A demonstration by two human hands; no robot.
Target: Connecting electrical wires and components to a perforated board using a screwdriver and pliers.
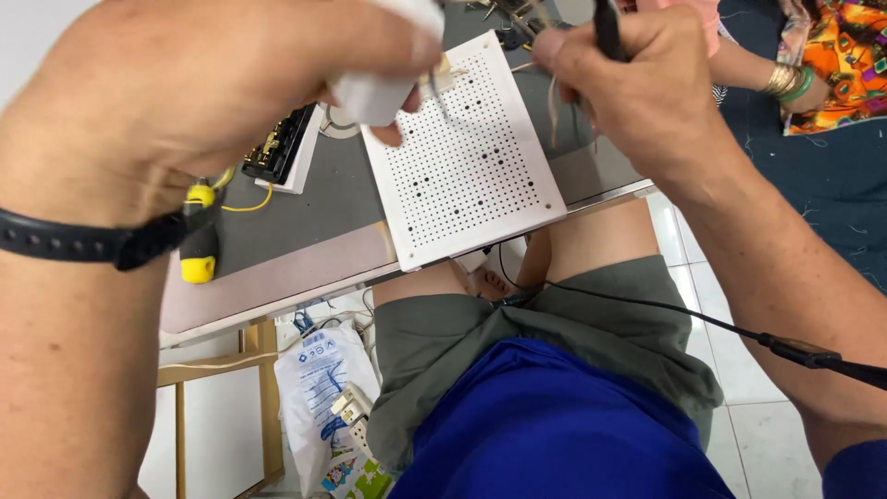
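Here, from the head view, I saw my left hand (185, 92) raised close to the camera, its grip closed around a small white part (379, 88) that it held just above the top left corner of a white perforated board (471, 157). My thumb tip pressed against the underside of that white part. A black band (83, 242) sat on the left wrist.

My right hand (637, 92) was clamped on a black pen-shaped tool (607, 28), held upright over the board's top right corner. A black cable (730, 328) ran past my right forearm and across my lap; I could not tell whether it joined the tool. A thin pale wire (552, 102) hung down below the right fingers, over the board's edge.

The board lay flat and tilted on the grey tabletop (305, 217), its lower corner jutting past the front edge above my knees. Some of its holes were filled dark, the others looked smaller.

To the left of the board a black component on a white base (282, 148) rested on the tabletop, and nearer the edge lay a screwdriver with a yellow and black handle (199, 245), partly hidden behind my left wrist.

Under the tabletop I saw a white printed plastic bag (323, 388) on the floor. At the top right, another person's arm with gold bangles (785, 81) and a bright patterned sleeve rested well apart from my hands.
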